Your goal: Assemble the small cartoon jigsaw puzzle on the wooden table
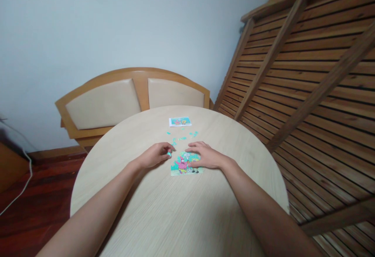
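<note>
A small, partly joined cartoon jigsaw puzzle [183, 167] lies on the round light-wood table [175, 210]. My right hand [203, 155] rests flat on the puzzle's upper right part, fingers stretched out. My left hand [155, 155] sits just left of the puzzle, its fingers curled round a small teal puzzle piece [169, 154]. Several loose teal pieces [183, 136] are scattered just beyond both hands. A small printed reference card [179, 122] lies farther back on the table.
A wooden headboard with beige padded panels [131, 97] leans against the pale wall behind the table. A slatted wooden bed frame [307, 77] stands tilted at the right. A white cable [23, 179] runs over the dark red floor at the left.
</note>
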A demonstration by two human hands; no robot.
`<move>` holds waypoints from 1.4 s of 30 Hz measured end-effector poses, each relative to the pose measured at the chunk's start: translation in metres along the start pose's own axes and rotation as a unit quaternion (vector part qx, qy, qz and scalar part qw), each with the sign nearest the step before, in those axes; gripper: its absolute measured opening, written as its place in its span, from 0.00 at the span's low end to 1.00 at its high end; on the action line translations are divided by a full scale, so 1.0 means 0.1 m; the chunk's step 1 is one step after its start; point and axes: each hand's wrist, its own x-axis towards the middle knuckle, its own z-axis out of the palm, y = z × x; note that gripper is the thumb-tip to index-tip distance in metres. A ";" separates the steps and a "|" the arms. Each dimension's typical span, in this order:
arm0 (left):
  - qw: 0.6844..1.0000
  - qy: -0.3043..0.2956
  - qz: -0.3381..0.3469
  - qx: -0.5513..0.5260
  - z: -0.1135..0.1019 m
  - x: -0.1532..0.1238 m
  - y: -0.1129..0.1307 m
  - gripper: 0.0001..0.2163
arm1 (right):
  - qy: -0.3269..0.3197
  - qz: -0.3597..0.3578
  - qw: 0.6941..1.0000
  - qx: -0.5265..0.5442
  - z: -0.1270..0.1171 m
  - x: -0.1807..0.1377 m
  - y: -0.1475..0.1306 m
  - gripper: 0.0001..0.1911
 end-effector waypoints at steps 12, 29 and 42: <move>0.963 0.103 -0.022 -0.248 0.30 0.10 0.21 0.20 | 0.084 -0.049 0.959 0.268 0.10 0.12 -0.27 0.17; 0.966 -0.102 0.196 0.135 0.41 -0.08 0.44 0.22 | 0.044 0.075 0.959 0.271 -0.19 -0.11 0.29 0.16; 0.974 -0.101 0.144 0.143 0.24 -0.07 0.28 0.18 | -0.038 0.101 0.957 0.268 -0.22 -0.14 0.21 0.16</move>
